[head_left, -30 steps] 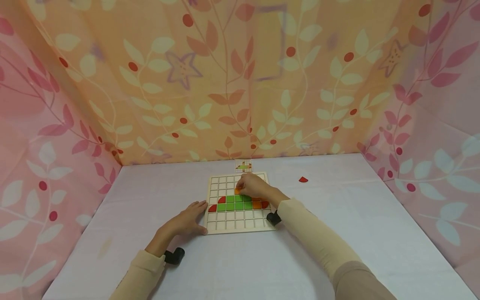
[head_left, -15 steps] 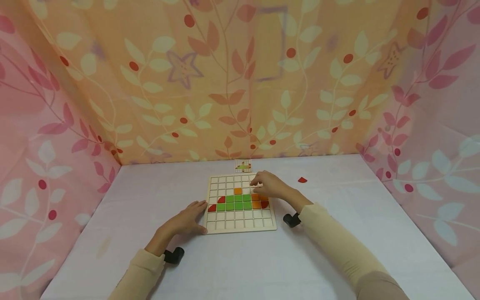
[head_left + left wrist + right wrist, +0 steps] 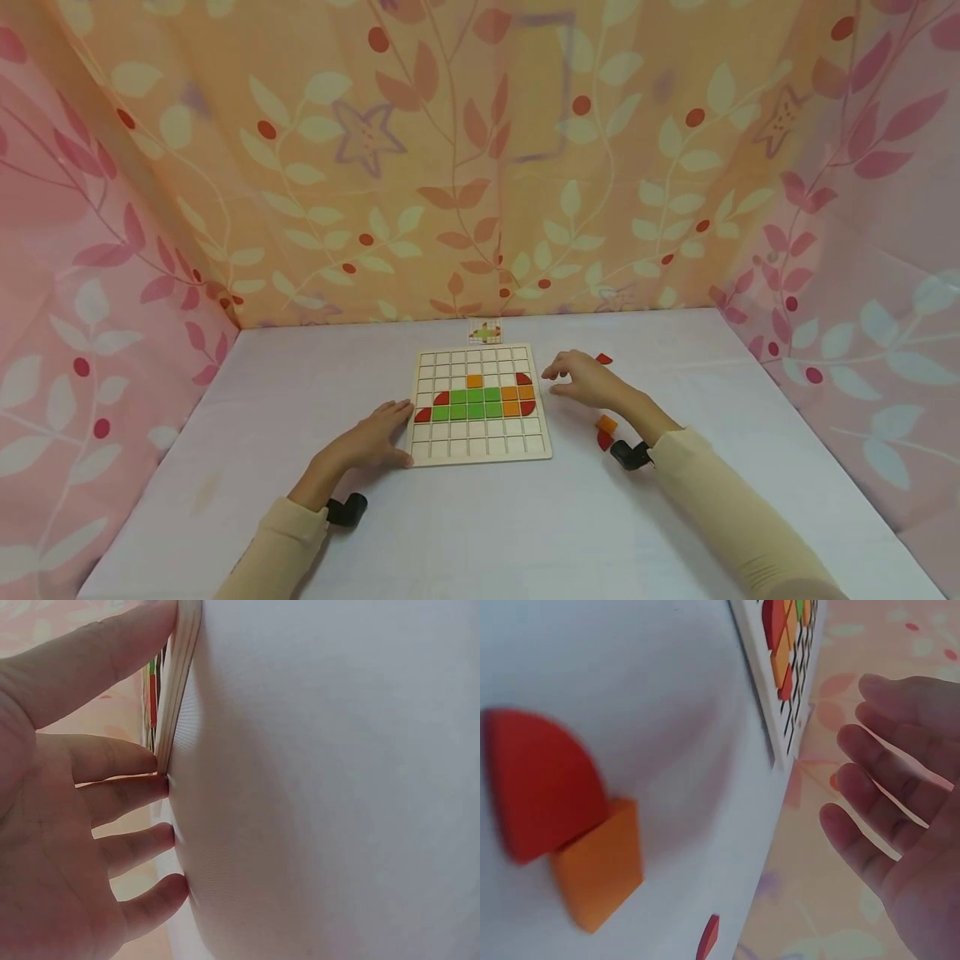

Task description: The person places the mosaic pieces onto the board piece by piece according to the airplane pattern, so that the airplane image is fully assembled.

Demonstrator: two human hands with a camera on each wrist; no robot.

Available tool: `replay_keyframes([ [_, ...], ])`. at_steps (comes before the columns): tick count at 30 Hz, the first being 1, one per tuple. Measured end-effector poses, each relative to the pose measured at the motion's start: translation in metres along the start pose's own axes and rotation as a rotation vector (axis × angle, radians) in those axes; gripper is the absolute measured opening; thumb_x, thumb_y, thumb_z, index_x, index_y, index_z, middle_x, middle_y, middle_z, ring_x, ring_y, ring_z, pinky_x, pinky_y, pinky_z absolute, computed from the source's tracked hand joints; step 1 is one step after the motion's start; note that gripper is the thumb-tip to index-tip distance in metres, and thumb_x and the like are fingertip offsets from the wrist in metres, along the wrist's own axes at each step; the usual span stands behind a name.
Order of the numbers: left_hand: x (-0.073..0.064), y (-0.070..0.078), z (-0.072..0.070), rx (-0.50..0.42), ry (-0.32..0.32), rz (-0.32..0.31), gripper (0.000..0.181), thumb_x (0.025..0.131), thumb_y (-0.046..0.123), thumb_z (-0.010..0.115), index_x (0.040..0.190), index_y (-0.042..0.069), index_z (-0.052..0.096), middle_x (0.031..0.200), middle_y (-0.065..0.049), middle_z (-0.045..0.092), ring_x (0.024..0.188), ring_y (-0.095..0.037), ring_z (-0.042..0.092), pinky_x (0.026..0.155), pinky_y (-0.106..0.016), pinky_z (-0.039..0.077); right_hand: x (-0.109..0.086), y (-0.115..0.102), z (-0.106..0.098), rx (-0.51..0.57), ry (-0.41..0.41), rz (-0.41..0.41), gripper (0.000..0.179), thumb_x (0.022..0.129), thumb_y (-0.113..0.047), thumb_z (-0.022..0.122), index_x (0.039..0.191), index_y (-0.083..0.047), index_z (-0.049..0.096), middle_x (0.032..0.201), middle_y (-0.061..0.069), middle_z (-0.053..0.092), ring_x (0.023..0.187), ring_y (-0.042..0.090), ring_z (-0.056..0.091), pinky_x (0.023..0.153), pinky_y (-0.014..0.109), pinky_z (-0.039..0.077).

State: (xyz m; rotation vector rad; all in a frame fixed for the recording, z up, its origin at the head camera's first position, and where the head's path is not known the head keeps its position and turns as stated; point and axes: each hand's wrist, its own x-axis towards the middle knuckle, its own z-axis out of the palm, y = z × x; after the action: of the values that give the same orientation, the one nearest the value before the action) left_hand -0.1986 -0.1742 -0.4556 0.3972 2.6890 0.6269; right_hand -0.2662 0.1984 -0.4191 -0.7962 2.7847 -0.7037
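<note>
A wooden grid board [image 3: 480,447] lies on the table with green squares [image 3: 475,403], orange squares [image 3: 518,400] and red quarter-circle tiles [image 3: 442,398] in its cells. One orange square [image 3: 475,381] sits alone just above the green rows. My left hand [image 3: 372,439] rests at the board's left edge, its thumb touching the side in the left wrist view. Just off the board's right edge hovers my right hand [image 3: 588,380], fingers loosely bent and holding nothing. Beneath its wrist lie a loose orange square [image 3: 604,862] and a red quarter circle [image 3: 544,787], touching or nearly so.
A small pattern card [image 3: 484,331] lies behind the board. Another red quarter circle [image 3: 604,359] is on the table beyond my right hand. Floral cloth [image 3: 495,208] walls the back and both sides of the white table [image 3: 450,533].
My right hand has let go of the orange square on the board and moved right, off the board. The loose tiles by its wrist now show. My left hand has stayed put.
</note>
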Motion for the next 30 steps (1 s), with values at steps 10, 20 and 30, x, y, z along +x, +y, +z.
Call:
replay_keyframes([
  [10, 0.000, -0.005, -0.002, 0.004, 0.007, 0.031, 0.091, 0.078, 0.023, 0.081, 0.150, -0.002, 0.032, 0.159, -0.019, 0.027, 0.148, -0.044, 0.018, 0.116, -0.062, 0.022, -0.015, 0.031, -0.009, -0.007, 0.071, 0.042, 0.025, 0.087, -0.011, 0.069, 0.109, 0.000, 0.072, 0.100, 0.012, 0.069, 0.094, 0.027, 0.061, 0.084, 0.041, 0.052],
  [20, 0.000, -0.003, 0.000, -0.013, 0.001, 0.022, 0.090, 0.078, 0.022, 0.080, 0.150, -0.002, 0.032, 0.160, -0.018, 0.027, 0.148, -0.043, 0.017, 0.118, -0.060, 0.021, -0.008, 0.070, -0.012, 0.003, 0.129, 0.099, 0.026, 0.088, -0.006, 0.064, 0.111, 0.004, 0.070, 0.102, 0.018, 0.069, 0.094, 0.030, 0.059, 0.087, 0.047, 0.050],
  [30, -0.002, 0.001, -0.001, -0.003, 0.001, 0.013, 0.091, 0.076, 0.021, 0.082, 0.149, -0.002, 0.034, 0.159, -0.019, 0.029, 0.148, -0.043, 0.019, 0.116, -0.062, 0.022, 0.002, 0.099, -0.012, -0.071, 0.097, 0.174, 0.029, 0.088, 0.003, 0.057, 0.113, 0.000, 0.070, 0.121, 0.021, 0.066, 0.116, 0.041, 0.053, 0.105, 0.055, 0.042],
])
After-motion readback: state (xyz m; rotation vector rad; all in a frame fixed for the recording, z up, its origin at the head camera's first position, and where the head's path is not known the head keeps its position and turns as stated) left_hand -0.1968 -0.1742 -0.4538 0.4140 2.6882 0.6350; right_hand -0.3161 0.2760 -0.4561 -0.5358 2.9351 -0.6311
